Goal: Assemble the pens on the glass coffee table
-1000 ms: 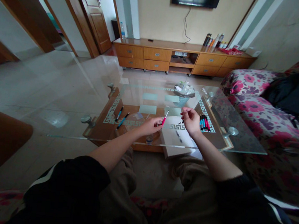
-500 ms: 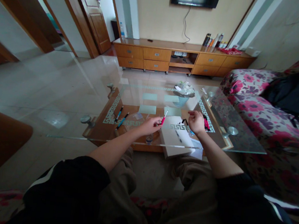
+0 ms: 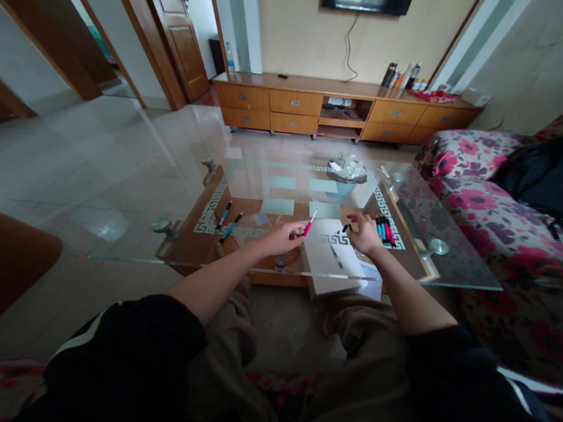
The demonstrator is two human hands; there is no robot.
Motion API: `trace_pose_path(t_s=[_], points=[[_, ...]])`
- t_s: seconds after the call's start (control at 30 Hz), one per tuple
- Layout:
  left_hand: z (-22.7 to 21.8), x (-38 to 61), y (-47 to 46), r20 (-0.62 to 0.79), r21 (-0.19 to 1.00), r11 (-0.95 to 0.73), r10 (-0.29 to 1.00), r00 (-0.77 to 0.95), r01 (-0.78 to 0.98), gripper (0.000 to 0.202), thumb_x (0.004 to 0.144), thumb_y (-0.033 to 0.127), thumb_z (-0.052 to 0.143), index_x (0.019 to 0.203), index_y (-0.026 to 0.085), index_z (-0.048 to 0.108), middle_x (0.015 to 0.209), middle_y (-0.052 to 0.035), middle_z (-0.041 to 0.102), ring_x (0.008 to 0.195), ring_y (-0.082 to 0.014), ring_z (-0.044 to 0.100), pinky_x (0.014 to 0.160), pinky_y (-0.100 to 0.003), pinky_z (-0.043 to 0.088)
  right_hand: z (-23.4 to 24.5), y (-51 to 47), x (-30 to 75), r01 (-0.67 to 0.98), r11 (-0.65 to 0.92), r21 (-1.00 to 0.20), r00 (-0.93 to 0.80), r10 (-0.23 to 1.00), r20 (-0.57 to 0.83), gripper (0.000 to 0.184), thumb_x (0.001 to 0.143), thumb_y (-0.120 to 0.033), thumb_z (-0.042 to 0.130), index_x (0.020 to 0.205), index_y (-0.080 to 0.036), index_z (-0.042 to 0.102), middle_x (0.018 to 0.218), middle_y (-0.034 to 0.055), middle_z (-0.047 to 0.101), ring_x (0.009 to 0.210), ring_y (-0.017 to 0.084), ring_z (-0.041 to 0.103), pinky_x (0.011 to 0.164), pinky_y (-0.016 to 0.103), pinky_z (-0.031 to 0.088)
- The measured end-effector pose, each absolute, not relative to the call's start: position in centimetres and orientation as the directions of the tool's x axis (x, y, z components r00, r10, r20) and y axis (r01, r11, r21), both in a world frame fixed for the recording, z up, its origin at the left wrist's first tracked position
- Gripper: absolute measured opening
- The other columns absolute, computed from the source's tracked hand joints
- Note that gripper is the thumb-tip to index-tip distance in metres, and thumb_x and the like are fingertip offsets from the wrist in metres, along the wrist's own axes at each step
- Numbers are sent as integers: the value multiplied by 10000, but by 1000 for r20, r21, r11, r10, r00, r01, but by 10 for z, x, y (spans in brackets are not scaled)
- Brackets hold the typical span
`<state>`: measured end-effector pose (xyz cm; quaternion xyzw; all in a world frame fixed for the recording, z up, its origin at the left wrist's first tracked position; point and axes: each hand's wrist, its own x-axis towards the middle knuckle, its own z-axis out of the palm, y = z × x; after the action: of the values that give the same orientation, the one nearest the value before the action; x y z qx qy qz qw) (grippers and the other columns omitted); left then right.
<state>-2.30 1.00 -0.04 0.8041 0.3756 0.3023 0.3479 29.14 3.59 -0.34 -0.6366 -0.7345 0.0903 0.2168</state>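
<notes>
My left hand (image 3: 286, 237) is closed around the red barrel of a pen (image 3: 308, 228), and a thin pale refill points up out of it. My right hand (image 3: 365, 233) hovers over the glass tabletop with fingers apart. Small black pen parts (image 3: 345, 228) lie by its fingertips; whether it touches one I cannot tell. Just right of that hand is a row of blue and red pens (image 3: 386, 231), side by side. Two blue-and-black pens (image 3: 230, 227) rest on the left part of the table.
The glass table (image 3: 461, 273) has metal supports and a lower shelf holding a white box (image 3: 340, 271). A small clear container (image 3: 281, 262) is near the front edge. Beyond stand a filled wastebasket (image 3: 344, 189) and a wooden TV cabinet (image 3: 295, 105). A floral sofa (image 3: 469, 190) is at right.
My right hand has moved left, from beside the pen row to the small black parts, uncovering the row. The left hand keeps its hold on the red pen, almost still.
</notes>
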Motion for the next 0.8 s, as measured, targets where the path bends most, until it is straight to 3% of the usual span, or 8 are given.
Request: trace_pose_path(t_s=[0.27,0.6,0.8], points=[[0,-24,10,216,781,-479,810,545,402,212,915,305,637,1070,165,672,850,-20,725,681,-126,619,674,-240,467,-9,34,291,933,109,-342,-71,990,120,646,716,-144,630,1359,-162,568,1230,143,640,1136,327,556,1042,451,453],[0,-23,9,206,770,-473,820,534,429,228,900,304,655,1077,164,688,881,-33,740,704,-136,638,688,-245,479,-6,35,292,949,49,-311,-42,999,30,412,876,-180,597,1276,-145,688,1084,133,695,1077,258,640,1022,327,472],[0,-23,9,204,768,-471,822,532,433,233,896,306,653,1074,161,694,855,-29,730,682,-131,627,666,-236,463,-10,38,294,949,24,-314,-16,1000,25,341,881,-168,609,1202,-148,723,1037,119,741,1016,238,676,950,300,492]])
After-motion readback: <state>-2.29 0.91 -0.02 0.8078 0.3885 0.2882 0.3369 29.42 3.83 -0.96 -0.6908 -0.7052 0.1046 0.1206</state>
